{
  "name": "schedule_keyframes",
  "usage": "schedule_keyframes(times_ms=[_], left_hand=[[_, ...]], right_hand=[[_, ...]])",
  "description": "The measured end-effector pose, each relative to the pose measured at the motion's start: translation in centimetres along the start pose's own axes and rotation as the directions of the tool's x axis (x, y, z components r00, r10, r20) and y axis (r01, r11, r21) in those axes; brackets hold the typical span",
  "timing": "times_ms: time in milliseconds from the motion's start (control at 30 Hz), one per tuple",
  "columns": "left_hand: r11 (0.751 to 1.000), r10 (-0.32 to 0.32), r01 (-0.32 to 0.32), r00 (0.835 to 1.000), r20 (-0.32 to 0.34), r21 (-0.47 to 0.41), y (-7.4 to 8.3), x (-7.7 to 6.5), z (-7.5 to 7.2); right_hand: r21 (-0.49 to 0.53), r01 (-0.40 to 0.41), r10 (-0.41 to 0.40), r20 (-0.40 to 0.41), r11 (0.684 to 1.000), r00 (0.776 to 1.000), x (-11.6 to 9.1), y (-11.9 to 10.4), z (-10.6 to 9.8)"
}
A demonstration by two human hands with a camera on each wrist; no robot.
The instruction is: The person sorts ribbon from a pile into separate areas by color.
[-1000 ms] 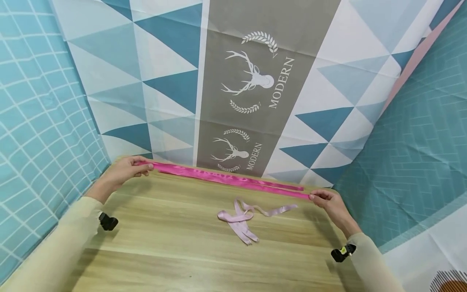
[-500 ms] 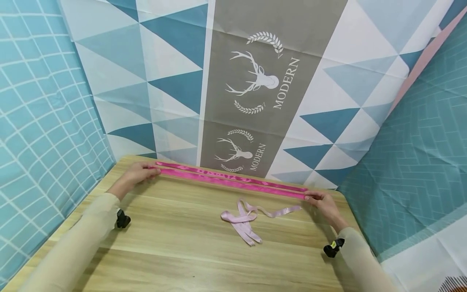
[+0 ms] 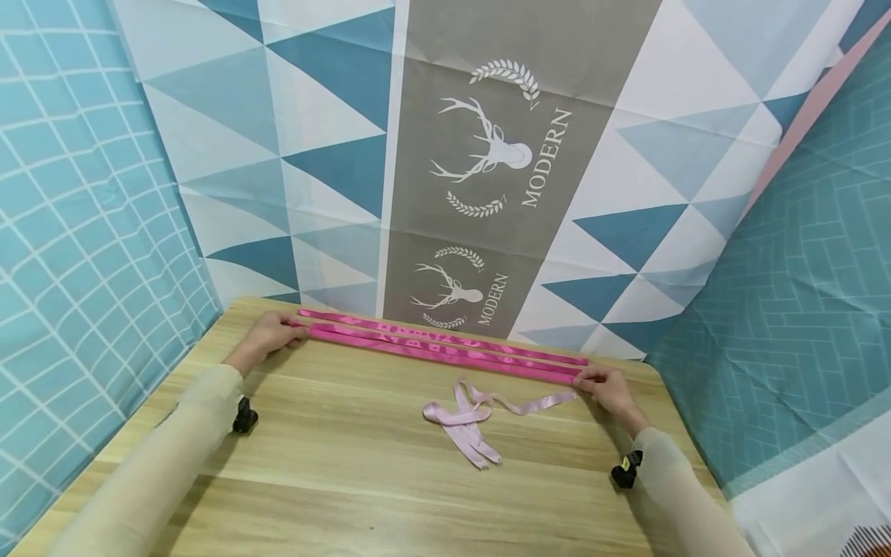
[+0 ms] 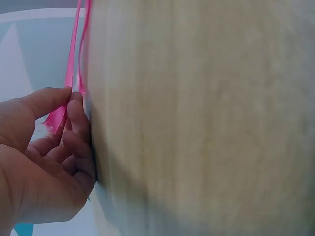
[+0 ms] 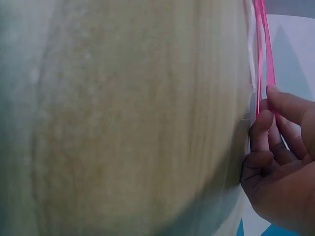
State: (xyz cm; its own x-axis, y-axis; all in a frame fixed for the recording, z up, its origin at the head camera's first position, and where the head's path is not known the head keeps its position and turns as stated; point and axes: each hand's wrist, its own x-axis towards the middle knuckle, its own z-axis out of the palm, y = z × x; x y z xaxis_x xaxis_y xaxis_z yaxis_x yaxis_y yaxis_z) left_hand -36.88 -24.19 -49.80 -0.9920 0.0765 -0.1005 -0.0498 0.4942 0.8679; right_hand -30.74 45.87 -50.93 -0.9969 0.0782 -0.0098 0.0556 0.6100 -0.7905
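A bright pink satin ribbon [image 3: 445,357] stretches across the far part of the wooden table, one end at each hand. My left hand [image 3: 273,333] pinches its left end between thumb and fingers; in the left wrist view a short tail of ribbon [image 4: 56,120] sticks out below the thumb. The other end is pinched by my right hand [image 3: 607,388], whose lower fingers curl close to the tabletop. Along its length the held ribbon shows a bright and a darker band. Just behind it lies a second pink ribbon [image 3: 348,318], nearly parallel.
A loose light pink ribbon [image 3: 452,418] lies looped and crossed on the wooden table [image 3: 362,495], nearer than the held one. Patterned cloth [image 3: 334,255] hangs at the table's back edge, with blue-green cloths at both sides. Each wrist carries a small black camera [image 3: 245,416].
Both hands have drawn inward and slightly toward the near side, bringing the held ribbon with them. It now runs farther forward of the back ribbon. The light pink ribbon keeps its shape.
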Motion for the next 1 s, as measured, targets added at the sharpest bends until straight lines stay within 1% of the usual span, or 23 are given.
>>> schedule_keyframes(times_ms=[133, 200, 367, 467, 600, 767, 867, 933, 1000], left_hand=[[1.000, 0.003, -0.003, 1.000, -0.009, 0.031, -0.1, 0.1, 0.5], [0.998, 0.014, -0.013, 1.000, -0.007, 0.053, -0.2, 0.4, 0.7], [0.997, 0.013, -0.013, 1.000, 0.001, 0.074, -0.1, 0.6, 0.9], [0.997, 0.002, -0.002, 1.000, 0.007, 0.073, 0.3, 0.4, 1.0], [0.998, -0.003, 0.002, 1.000, 0.011, 0.070, 0.6, 0.3, 0.9], [0.996, -0.006, 0.006, 1.000, 0.004, 0.086, 0.6, 0.3, 0.6], [0.995, -0.010, 0.010, 1.000, 0.003, 0.099, 0.5, 0.2, 0.6], [0.995, -0.004, 0.004, 1.000, 0.000, 0.102, 0.3, 0.1, 0.6], [0.996, 0.006, -0.006, 1.000, -0.001, 0.084, 0.1, 0.0, 0.5]], right_hand=[[-0.022, 0.003, -0.003, -0.012, 1.000, 1.000, -0.2, 0.1, 0.2], [-0.038, 0.022, -0.023, -0.020, 0.999, 1.000, -0.3, 0.1, 0.2], [-0.089, 0.054, -0.058, -0.045, 0.995, 0.997, -0.6, -0.2, 0.2], [-0.116, 0.041, -0.047, -0.055, 0.992, 0.997, -0.8, -0.5, 0.3], [-0.127, 0.022, -0.030, -0.060, 0.992, 0.998, -0.7, -0.8, 0.4], [-0.115, 0.034, -0.039, -0.043, 0.993, 0.998, -0.6, -1.2, 0.6], [-0.094, 0.025, -0.029, -0.041, 0.995, 0.999, -0.6, -1.1, 0.6], [-0.075, 0.005, -0.009, -0.052, 0.997, 0.999, -0.8, -0.9, 0.6], [-0.067, -0.028, 0.023, -0.069, 0.997, 0.997, -1.1, -0.7, 0.6]])
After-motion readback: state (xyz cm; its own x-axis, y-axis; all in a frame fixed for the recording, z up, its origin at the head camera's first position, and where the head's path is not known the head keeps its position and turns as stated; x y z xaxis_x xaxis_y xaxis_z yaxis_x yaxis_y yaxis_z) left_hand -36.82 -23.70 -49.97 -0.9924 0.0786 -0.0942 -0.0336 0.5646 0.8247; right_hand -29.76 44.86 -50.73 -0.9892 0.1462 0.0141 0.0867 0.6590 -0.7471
